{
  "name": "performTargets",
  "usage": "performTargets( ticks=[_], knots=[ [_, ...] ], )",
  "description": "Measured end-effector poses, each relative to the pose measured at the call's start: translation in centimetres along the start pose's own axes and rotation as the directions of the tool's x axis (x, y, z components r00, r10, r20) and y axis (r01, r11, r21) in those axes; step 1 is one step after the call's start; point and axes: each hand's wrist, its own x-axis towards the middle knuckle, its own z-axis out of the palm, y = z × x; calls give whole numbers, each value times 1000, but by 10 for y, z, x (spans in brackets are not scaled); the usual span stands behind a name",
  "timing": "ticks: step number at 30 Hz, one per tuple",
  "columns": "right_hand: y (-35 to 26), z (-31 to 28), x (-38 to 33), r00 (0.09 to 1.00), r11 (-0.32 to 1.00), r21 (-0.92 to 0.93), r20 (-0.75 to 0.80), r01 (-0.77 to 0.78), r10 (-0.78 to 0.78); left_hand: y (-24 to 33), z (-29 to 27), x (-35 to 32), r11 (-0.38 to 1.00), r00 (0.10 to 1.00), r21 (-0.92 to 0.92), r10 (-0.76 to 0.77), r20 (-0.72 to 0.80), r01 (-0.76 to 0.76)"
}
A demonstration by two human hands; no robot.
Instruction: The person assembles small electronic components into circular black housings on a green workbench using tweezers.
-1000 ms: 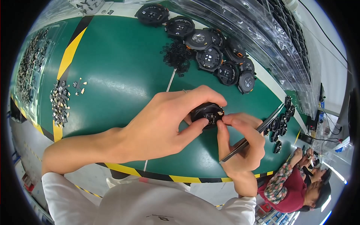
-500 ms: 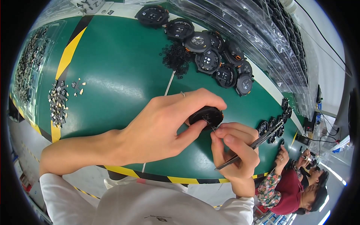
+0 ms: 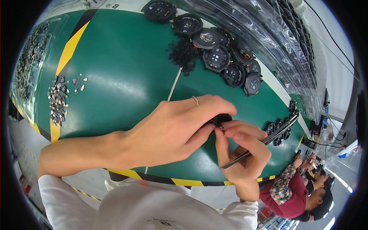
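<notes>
The left hand (image 3: 172, 130) reaches across the green desk (image 3: 115, 76) and curls its fingers over a small black round part (image 3: 221, 119), holding it just above the desk surface; most of the part is hidden under the fingers, so only its dark edge shows. A ring (image 3: 196, 100) sits on one finger of that hand. The right hand (image 3: 241, 153) meets it from below, thumb and forefinger pinched together right at the part's edge, while the rest of the hand grips a pair of metal tweezers (image 3: 260, 143) that slant up to the right.

Further back on the desk lies a curved row of black round housings (image 3: 214, 57), with a heap of tiny black bits (image 3: 183, 53) beside them. A scatter of small silver pieces (image 3: 57, 99) lies to the left near the yellow stripe (image 3: 71, 46). Clear plastic trays (image 3: 268, 42) run along the far edge. Another person in a red top (image 3: 295, 195) sits at lower right.
</notes>
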Motion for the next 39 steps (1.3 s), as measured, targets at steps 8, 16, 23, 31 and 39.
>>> performTargets(
  ticks=[8, 16, 23, 31, 39],
  knots=[
    [6, 5, 0, 990, 998, 58, -140, 11, -2, 0, 1, -2, 1000, 1000, -25, -9, 10, 9],
    [7, 1, -2, 994, 991, 114, -81, -62, 72, -2, -1, -2, 1000, 1000, -7, 9, 20, -9],
    [8, 0, -3, 991, 977, 188, -72, -99, 115, -2, 0, -3, 1000, 1000, 7, 11, 20, -12],
    [7, 0, -2, 992, 982, 156, -52, -104, 113, -2, 0, -3, 1000, 1000, 13, 0, 30, 0],
    [9, 2, -3, 991, 984, 150, -84, -91, 105, -4, 1, -3, 1000, 1000, 17, 3, 28, -3]
  ],
)
